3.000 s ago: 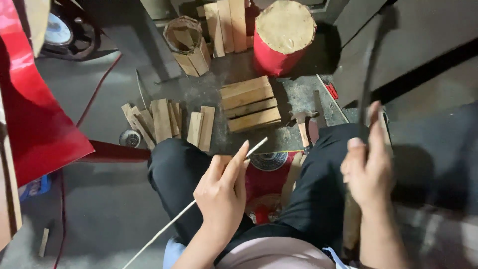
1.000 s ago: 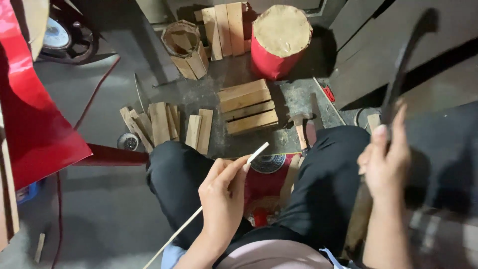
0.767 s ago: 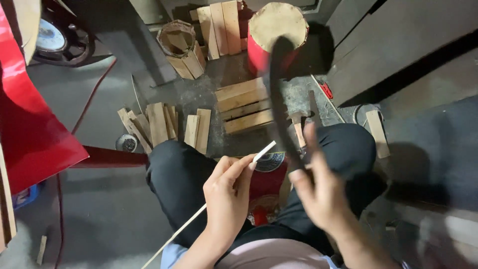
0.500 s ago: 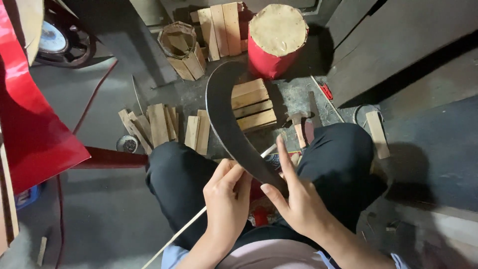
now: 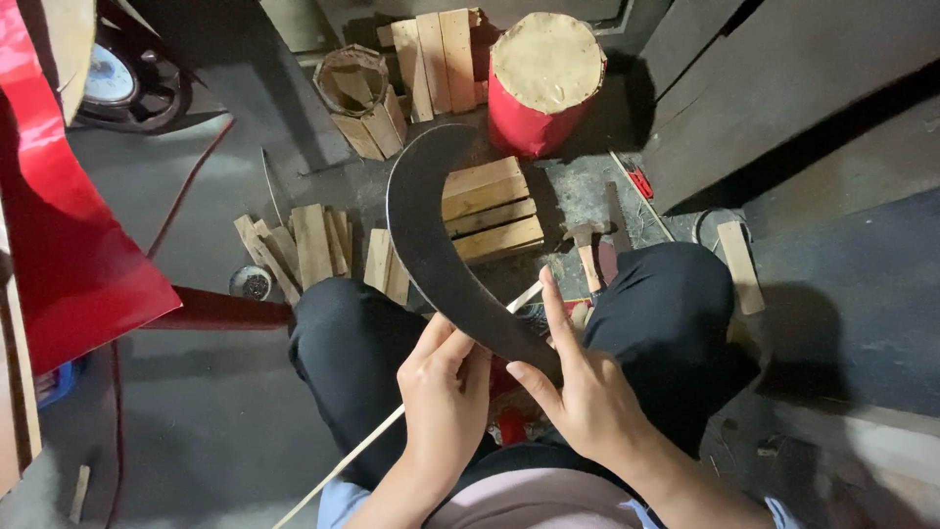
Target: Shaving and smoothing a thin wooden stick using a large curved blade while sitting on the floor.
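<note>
Dark curved blade (image 5: 431, 245) gripped in right hand (image 5: 578, 402), thin stick (image 5: 362, 456) pinched in left hand (image 5: 446, 397); edge near fingers, a slip likely cuts.

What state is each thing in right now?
curved dark blade: held up, tip pointing away
thin bamboo strip: gripped, under the blade
left hand: shut on the strip
right hand: shut on the blade's handle end
red drum: upright
wooden slats: stacked flat

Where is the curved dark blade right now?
In the head view, the curved dark blade arcs up from the right hand, crossing the thin stick held by the left hand.
</note>
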